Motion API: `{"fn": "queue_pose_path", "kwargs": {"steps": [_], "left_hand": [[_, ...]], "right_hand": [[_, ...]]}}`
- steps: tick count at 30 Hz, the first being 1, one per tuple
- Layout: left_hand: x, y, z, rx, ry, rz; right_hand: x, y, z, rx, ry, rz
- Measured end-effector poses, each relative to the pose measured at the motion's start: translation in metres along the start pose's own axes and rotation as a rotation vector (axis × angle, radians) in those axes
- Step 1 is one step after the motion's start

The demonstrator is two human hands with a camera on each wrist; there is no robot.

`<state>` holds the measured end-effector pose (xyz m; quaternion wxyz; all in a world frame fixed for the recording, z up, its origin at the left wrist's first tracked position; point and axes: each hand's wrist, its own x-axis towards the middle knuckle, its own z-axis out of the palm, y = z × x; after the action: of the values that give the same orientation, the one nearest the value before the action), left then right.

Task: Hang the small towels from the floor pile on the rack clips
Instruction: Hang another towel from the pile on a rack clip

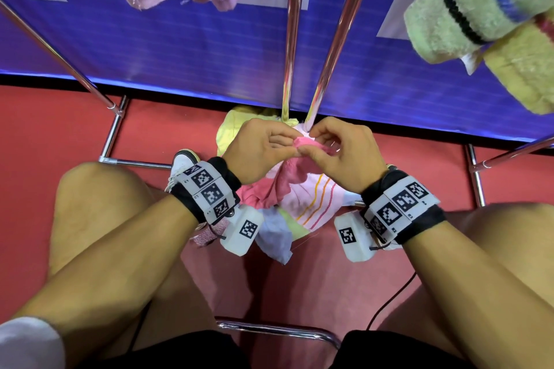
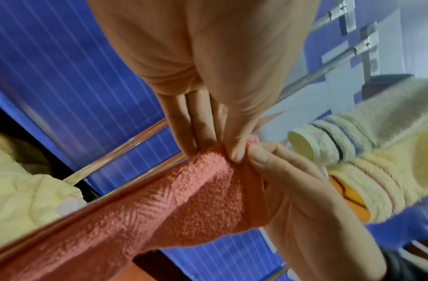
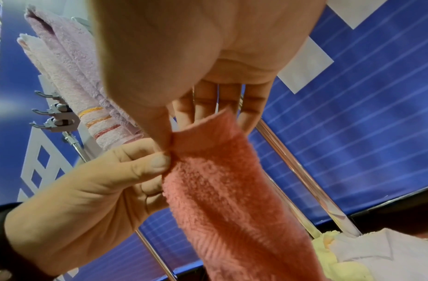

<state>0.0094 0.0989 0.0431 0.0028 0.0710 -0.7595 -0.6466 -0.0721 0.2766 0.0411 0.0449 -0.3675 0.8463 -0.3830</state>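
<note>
Pinching pink towel [image 1: 299, 177], both hands [image 1: 302, 148], apparently hem.

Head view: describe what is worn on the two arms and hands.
Both forearms are bare, no sleeves or gloves. Each wrist carries a black band topped with white blocks printed with black square codes, plus a white box with one code hanging beneath. A thin black cable trails below the right arm.

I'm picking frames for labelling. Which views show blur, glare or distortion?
Head view: sharp on the hands, rack poles bowed by the wide lens and streaked with glare. Left wrist view: green towel motion-blurred, pink towel crisp. Right wrist view: palm of the right hand looms soft.
</note>
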Motion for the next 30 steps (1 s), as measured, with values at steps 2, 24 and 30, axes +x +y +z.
{"fn": "queue_pose_path", "kwargs": {"steps": [2, 24, 30], "left_hand": [[0.002, 0.002, -0.004, -0.021, 0.060, 0.014], [-0.013, 0.029, -0.024, -0.292, 0.282, 0.017], [-0.025, 0.076, -0.029, -0.274, 0.264, 0.057]], "right_hand": [[0.001, 0.000, -0.002, 0.018, -0.005, -0.009], [0.011, -0.031, -0.011, 0.477, 0.203, 0.137], [0.012, -0.066, -0.050, 0.431, 0.200, 0.074]]}}
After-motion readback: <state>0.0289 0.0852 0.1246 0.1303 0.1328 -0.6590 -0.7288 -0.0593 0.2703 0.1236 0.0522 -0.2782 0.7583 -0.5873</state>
